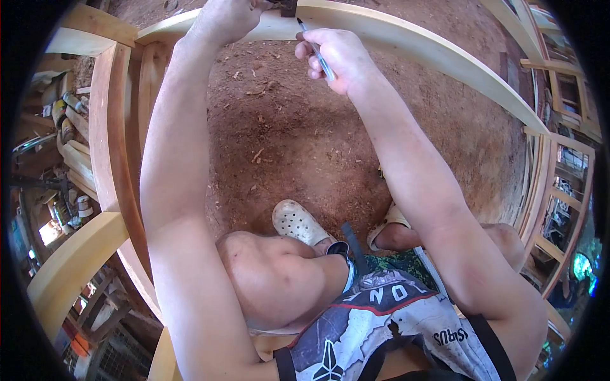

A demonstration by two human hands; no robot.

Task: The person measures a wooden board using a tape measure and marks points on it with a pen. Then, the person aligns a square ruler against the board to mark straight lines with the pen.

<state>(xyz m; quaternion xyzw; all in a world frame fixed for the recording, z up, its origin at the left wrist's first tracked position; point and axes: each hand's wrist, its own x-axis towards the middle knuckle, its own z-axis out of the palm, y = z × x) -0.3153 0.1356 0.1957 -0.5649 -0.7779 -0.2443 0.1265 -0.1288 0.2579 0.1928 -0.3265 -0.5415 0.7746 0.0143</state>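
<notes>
My right hand (337, 56) is closed round a pen (323, 61), whose dark tip points up at the pale wooden beam (381, 26) along the top. At the top edge, my left hand (232, 18) has its fingers closed on a dark object (288, 7) that lies against the beam, just left of the pen tip. Part of that object is cut off by the frame, so I cannot tell what it is.
Upright wooden posts (109, 127) and a curved-looking rail (76, 273) stand at the left, with piled wood scraps and containers beyond. A slatted wooden frame (540, 209) is at the right. Below are reddish dirt ground (286, 120) and my white clog (297, 222).
</notes>
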